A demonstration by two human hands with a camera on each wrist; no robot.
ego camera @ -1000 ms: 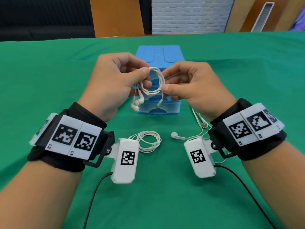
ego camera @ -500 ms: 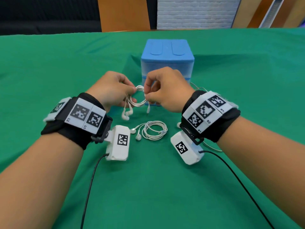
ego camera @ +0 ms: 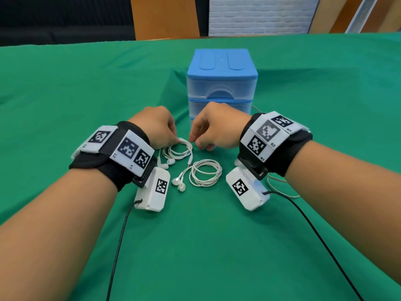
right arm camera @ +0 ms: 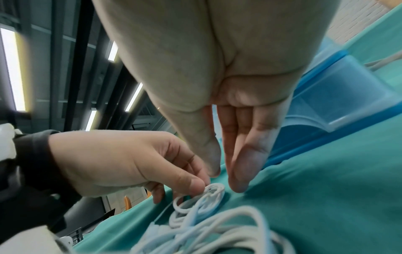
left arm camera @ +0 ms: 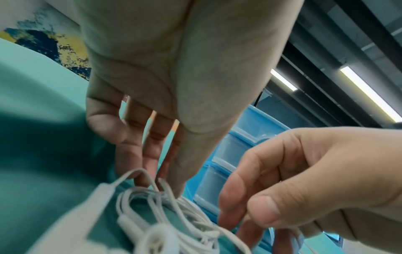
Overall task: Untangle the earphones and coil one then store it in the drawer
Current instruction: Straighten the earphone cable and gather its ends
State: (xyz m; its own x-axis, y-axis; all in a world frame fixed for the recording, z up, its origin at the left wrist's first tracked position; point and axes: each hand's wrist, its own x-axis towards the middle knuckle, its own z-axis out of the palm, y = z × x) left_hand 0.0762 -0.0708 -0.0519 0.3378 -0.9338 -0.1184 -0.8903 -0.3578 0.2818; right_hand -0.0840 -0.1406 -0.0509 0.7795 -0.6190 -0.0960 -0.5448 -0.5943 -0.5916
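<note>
Head view: coiled earphones (ego camera: pixel 177 151) on green cloth (ego camera: pixel 206 235) before blue drawer unit (ego camera: pixel 221 83), at left hand (ego camera: pixel 155 127) fingertips; right hand (ego camera: pixel 213 128) just beside. Wristband tags read L1, L2, R1, R2.

Left wrist: thumb and fingertips pinching coil (left arm camera: pixel 152 202).

Right wrist: fingers (right arm camera: pixel 245 154) straight, together, apart from coil (right arm camera: pixel 202 197).
</note>
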